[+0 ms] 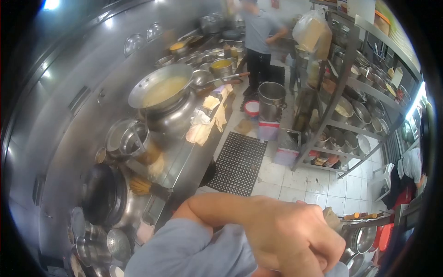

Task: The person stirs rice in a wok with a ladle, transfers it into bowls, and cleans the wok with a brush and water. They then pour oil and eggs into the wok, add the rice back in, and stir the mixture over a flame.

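Note:
My left hand [297,231] is close to the camera at the bottom, its bare forearm coming across from a grey sleeve [173,254]. Its fingers curl downward and look closed; whatever is inside them, if anything, is hidden. A little skin shows beneath and behind it, perhaps part of my right hand, whose fingers I cannot make out. Left of my forearm, a bamboo wok brush [147,188] lies on the steel counter [177,161]. Farther up the counter, a large wok [161,87] holds cloudy yellowish liquid.
Cloths [203,124] lie along the counter edge. A perforated black mat [237,164] covers part of the tiled floor. Beyond it are a tall steel pot [272,94] and a person in grey [258,32]. A metal rack [341,99] full of pots stands to the right.

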The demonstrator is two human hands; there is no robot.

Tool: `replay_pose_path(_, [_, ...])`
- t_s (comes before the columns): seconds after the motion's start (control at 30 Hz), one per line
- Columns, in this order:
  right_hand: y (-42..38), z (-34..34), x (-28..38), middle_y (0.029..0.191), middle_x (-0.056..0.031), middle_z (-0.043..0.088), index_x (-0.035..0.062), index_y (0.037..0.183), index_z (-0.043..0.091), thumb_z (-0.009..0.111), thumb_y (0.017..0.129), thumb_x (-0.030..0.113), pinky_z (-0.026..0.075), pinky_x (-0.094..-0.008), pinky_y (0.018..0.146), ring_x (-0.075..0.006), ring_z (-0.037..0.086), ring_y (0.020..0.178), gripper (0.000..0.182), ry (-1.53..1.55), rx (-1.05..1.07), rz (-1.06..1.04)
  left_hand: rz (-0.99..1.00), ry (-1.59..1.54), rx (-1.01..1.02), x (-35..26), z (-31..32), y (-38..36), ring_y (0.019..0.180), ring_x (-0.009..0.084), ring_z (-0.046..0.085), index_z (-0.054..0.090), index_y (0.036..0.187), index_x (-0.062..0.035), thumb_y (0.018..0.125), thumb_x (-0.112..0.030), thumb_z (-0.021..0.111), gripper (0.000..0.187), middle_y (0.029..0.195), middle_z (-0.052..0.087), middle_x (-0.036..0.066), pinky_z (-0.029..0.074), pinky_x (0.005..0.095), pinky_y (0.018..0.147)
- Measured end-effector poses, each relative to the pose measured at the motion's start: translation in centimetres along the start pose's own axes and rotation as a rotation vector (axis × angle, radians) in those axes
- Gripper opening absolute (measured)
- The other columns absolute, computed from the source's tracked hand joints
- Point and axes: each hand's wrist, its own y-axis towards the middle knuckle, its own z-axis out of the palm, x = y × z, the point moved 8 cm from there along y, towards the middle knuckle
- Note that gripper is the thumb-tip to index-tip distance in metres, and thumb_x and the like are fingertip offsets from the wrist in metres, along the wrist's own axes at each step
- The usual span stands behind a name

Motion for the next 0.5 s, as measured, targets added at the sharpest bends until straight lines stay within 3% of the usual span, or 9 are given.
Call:
replay_pose_path(0.07, [-0.1, -0.1, 0.1, 0.084, -0.0169, 0.069, 0.0029, 0.127, 0.05, 0.06, 0.089, 0.025, 0.053, -0.0331, 0.056, -0.0247, 0.066, 0.063, 0.045, 0.008, 0.014, -0.006, 0.054, 0.009, 0.086, 0.2, -0.2, 0.2, 0.054, 0.0175, 0.053, 0.071, 0.094, -0.0052, 0.099, -0.008, 0.047, 0.024, 0.077, 0.061, 0.015, 0.044, 0.027, 0.045])
replay_pose_path(0.17, [-1.3, 0.9, 0.3, 0.084, -0.0179, 0.068, 0.0027, 0.127, 0.049, 0.06, 0.089, 0.025, 0.054, -0.0333, 0.057, -0.025, 0.066, 0.064, 0.045, 0.024, -0.084, 0.0, 0.127, -0.046, -0.057, 1.0, 0.2, -0.2, 0.055, 0.0181, 0.055, 0.071, 0.093, -0.0054, 0.098, -0.009, 0.048, 0.024, 0.078, 0.062, 0.014, 0.046, 0.0284, 0.047])
replay_pose_path(0.23, [-0.7, 1.2, 0.5, 0.085, -0.0186, 0.068, 0.0028, 0.128, 0.049, 0.06, 0.089, 0.025, 0.054, -0.0336, 0.057, -0.0251, 0.066, 0.065, 0.045, 0.033, -0.091, -0.003, 0.064, -0.046, -0.109, 1.4, 0.1, -0.5, 0.057, 0.0187, 0.056, 0.071, 0.092, -0.0049, 0.098, -0.009, 0.048, 0.024, 0.078, 0.062, 0.014, 0.046, 0.0294, 0.048])
replay_pose_path(0.33, [-0.1, -0.4, -0.2, 0.085, -0.0194, 0.068, 0.003, 0.128, 0.049, 0.06, 0.089, 0.025, 0.054, -0.0342, 0.057, -0.0252, 0.066, 0.066, 0.045, 0.054, -0.008, -0.002, -0.016, 0.012, 0.053, 1.2, 0.4, -0.2, 0.061, 0.0211, 0.059, 0.071, 0.091, -0.0041, 0.097, -0.009, 0.049, 0.023, 0.081, 0.063, 0.016, 0.048, 0.0303, 0.05])
replay_pose_path(0.43, [0.4, -0.7, -0.3, 0.086, -0.0196, 0.068, 0.0028, 0.128, 0.049, 0.06, 0.089, 0.025, 0.055, -0.0344, 0.058, -0.0251, 0.066, 0.066, 0.045, 0.072, 0.031, 0.013, 0.045, 0.077, 0.252, 0.6, 0.2, 0.8, 0.065, 0.025, 0.062, 0.07, 0.096, -0.0059, 0.096, -0.011, 0.052, 0.019, 0.084, 0.064, 0.018, 0.049, 0.0304, 0.052])
replay_pose_path(0.5, [0.4, -0.5, -0.4, 0.087, -0.0196, 0.068, 0.0025, 0.128, 0.049, 0.059, 0.09, 0.025, 0.055, -0.0344, 0.059, -0.0248, 0.066, 0.066, 0.045, 0.062, 0.055, 0.032, -0.04, 0.147, 0.277, -0.2, -0.1, 0.9, 0.065, 0.0259, 0.062, 0.069, 0.099, -0.0067, 0.094, -0.012, 0.054, 0.016, 0.086, 0.063, 0.017, 0.049, 0.031, 0.052])
